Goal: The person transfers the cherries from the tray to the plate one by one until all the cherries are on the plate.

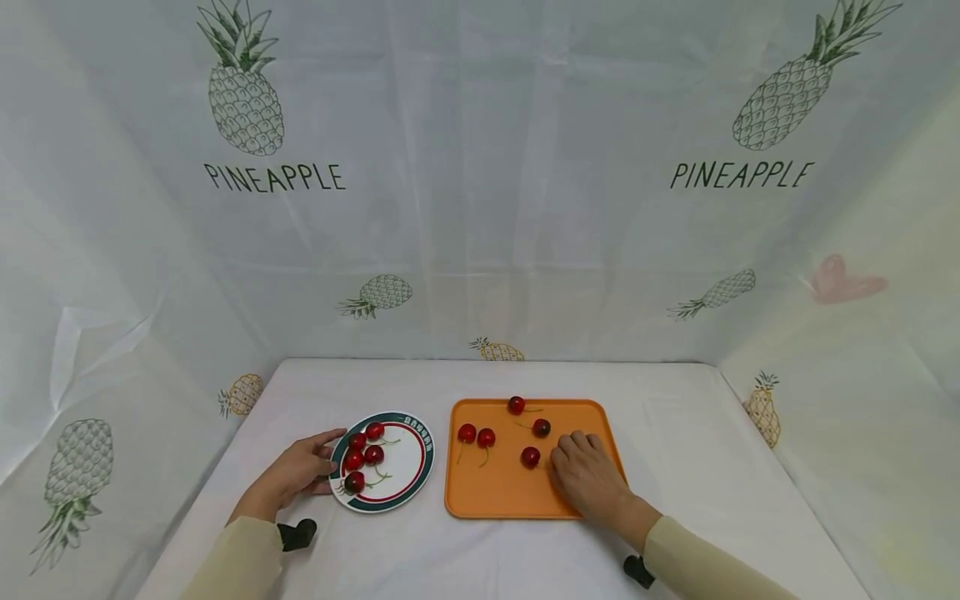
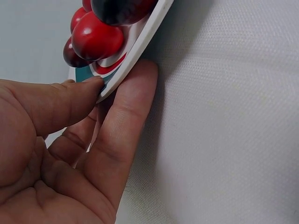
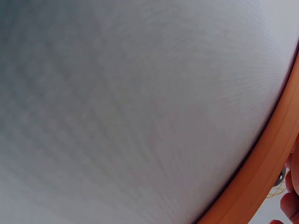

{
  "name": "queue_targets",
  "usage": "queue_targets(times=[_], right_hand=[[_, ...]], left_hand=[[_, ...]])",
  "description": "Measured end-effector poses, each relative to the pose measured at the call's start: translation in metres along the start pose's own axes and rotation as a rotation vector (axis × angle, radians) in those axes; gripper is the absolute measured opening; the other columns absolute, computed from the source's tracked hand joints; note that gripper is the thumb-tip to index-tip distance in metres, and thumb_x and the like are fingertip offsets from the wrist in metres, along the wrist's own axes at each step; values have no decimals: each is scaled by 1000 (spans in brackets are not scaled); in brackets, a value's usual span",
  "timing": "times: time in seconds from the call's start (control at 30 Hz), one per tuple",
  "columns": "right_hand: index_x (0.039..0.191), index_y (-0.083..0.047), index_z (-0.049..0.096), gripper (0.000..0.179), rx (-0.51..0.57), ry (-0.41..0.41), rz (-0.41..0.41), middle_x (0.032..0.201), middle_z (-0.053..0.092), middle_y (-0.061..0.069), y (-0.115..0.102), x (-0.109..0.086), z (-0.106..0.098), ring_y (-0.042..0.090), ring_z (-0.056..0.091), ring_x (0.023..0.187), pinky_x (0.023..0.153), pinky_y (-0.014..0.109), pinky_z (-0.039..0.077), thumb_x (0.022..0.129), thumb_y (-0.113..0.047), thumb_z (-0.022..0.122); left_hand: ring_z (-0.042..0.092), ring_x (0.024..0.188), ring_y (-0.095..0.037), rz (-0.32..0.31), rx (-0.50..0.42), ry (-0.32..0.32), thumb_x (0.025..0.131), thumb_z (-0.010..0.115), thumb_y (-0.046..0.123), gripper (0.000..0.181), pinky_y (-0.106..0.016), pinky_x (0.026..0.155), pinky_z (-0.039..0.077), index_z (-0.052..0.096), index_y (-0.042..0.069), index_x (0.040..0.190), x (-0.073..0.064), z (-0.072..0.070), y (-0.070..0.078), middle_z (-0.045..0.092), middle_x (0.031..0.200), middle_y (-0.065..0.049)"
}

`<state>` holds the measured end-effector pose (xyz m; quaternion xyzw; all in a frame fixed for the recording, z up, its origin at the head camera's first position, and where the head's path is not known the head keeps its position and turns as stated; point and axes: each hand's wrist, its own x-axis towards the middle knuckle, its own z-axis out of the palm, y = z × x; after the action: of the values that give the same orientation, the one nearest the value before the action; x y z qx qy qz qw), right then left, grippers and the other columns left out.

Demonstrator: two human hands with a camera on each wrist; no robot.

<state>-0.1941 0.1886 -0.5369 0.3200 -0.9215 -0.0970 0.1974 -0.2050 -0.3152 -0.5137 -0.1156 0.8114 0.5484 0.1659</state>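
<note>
On the left of the table is a round white plate [image 1: 408,477] with a dark green rim and a red ring. Several red cherries [image 1: 373,454] with green stems lie on its left half. My left hand [image 1: 294,472] pinches the plate's left edge; the left wrist view shows the thumb [image 2: 70,105] on the rim and fingers beneath it. My right hand [image 1: 591,479] is over the right side of an orange tray [image 1: 487,492], fingers pointing down. Several cherries [image 1: 486,437] lie on that tray. A dark glossy round thing [image 3: 281,177] shows by the right fingertips; whether they grip it is hidden.
A white cloth [image 1: 660,417] covers the table. White curtains [image 1: 480,208] printed with pineapples hang behind and at both sides. The plate and tray stand side by side with a narrow strip of cloth between them.
</note>
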Motion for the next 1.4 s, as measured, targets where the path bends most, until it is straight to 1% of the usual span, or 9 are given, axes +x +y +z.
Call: queue_targets(times=[0.27,0.43,0.53,0.7,0.9,1.1,1.2,1.27,1.4], right_hand=[[93,-9,60,23,13,-17,-4,89,49,3,-1,0,1,26,42,88,78,38,37,97,-26,76],[94,-9,60,23,-10,-33,-16,90,49,4,-1,0,1,26,42,88,79,38,37,98,-27,75],[95,-9,60,23,-15,-28,-21,90,49,4,-1,1,0,26,42,88,78,37,37,98,-26,75],[94,-8,60,22,5,-3,-16,89,47,5,1,5,-4,27,41,87,77,37,36,98,-24,75],[96,-10,60,23,25,26,-3,88,47,4,3,11,-6,26,41,86,77,36,34,99,-28,73],[95,-9,57,24,69,120,-3,88,46,3,2,20,-7,25,41,85,76,35,33,97,-26,74],[96,-9,57,25,86,146,-7,89,47,3,0,26,-10,24,41,85,75,34,34,97,-26,75],[98,-9,58,23,84,135,-14,90,48,3,-2,31,-13,24,41,85,76,34,34,98,-25,74],[101,-9,60,20,67,84,-33,91,50,3,-9,44,-20,25,42,87,77,34,36,101,-25,71]], left_hand=[[68,94,-23,0,-3,-1,97,61,-7,70,-40,79,65,40,8,162,1,1,-1,50,137,-28],[68,94,-23,4,0,2,98,60,-7,69,-40,78,65,39,7,162,1,1,-2,50,138,-28],[67,94,-23,3,4,6,98,61,-6,69,-39,78,64,40,8,162,1,0,-2,50,138,-28],[67,94,-24,-6,10,12,98,62,-5,68,-39,78,64,41,9,162,-1,0,0,49,139,-29],[66,95,-24,-14,11,21,98,62,-5,68,-39,78,64,42,10,161,-1,1,1,49,138,-29],[66,96,-24,-18,14,25,98,61,-6,68,-38,78,64,41,9,161,-2,2,2,49,140,-29],[66,96,-25,-19,22,27,98,61,-5,68,-37,77,64,41,9,161,-2,2,2,49,140,-29],[65,97,-25,-17,28,30,98,62,-5,68,-37,77,64,42,9,161,-2,2,2,49,138,-28],[64,95,-25,-11,40,36,97,63,-5,68,-36,76,63,43,9,160,-2,1,2,49,133,-26]])
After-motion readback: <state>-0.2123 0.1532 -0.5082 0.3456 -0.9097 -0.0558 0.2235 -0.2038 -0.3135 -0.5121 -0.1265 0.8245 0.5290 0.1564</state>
